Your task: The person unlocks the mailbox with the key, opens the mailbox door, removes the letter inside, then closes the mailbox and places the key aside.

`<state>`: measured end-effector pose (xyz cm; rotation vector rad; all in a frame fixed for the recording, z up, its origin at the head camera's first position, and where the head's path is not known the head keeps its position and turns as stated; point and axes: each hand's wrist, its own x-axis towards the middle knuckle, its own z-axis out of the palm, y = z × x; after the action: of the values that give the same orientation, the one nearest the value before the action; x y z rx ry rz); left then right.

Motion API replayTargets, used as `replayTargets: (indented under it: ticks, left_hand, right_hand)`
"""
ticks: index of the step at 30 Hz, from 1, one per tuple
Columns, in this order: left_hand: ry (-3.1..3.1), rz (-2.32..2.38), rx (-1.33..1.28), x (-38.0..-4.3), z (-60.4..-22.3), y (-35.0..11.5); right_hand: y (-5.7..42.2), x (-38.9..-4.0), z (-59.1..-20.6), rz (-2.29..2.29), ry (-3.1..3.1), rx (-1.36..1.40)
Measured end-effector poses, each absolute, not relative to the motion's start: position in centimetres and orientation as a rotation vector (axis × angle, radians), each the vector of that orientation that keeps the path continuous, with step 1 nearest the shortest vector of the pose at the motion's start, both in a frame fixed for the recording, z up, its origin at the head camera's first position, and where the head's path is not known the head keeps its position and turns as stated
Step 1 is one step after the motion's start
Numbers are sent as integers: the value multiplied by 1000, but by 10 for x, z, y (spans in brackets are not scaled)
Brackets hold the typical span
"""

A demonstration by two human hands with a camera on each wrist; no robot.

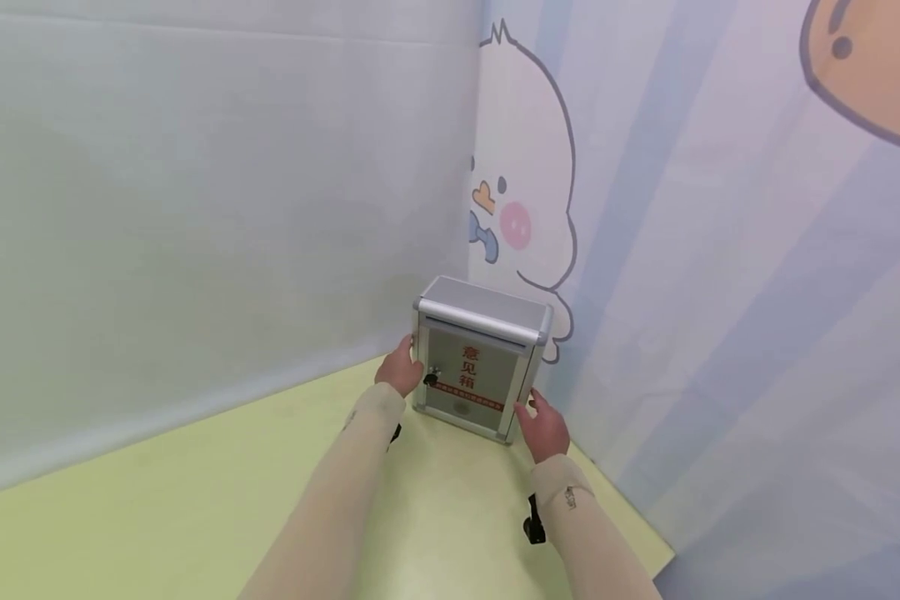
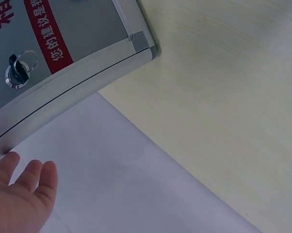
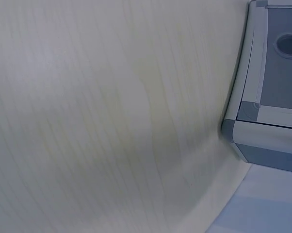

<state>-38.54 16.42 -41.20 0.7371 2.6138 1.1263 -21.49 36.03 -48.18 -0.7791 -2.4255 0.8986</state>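
Observation:
A silver-grey metal suggestion box (image 1: pixel 487 308) with red Chinese lettering stands upright on the pale table, its slot along the top of the front. On the front, near the left edge, is a lock with a key (image 2: pixel 19 73) and ring in it. My left hand (image 1: pixel 399 369) is at the box's left side, relaxed fingers (image 2: pixel 48 177) spread and one fingertip right at the frame. At the lower right side is my right hand (image 1: pixel 546 427), thumb and index finger apart beside the edge. The right wrist view shows the box's lower corner (image 3: pixel 250 111) but not the hand.
A plain white wall covering (image 1: pixel 217 192) rises behind on the left. To the right hangs a striped sheet (image 1: pixel 645 250) with a cartoon chick; the two meet behind the box. The light wood-grain table (image 1: pixel 195 500) ends along the sheet at the right.

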Motion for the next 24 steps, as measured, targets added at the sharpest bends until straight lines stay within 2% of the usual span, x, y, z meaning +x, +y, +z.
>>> replayTargets:
  ticks: [14,24]
  left_hand:
    - [2563,1329,774,-398,-413,165]
    - [2495,1396,828,-396,-420,156]
  right_hand:
    - [366,-220,-476,1003,-2398,-769]
    - [364,-217,-481,1040,-2426,-794]
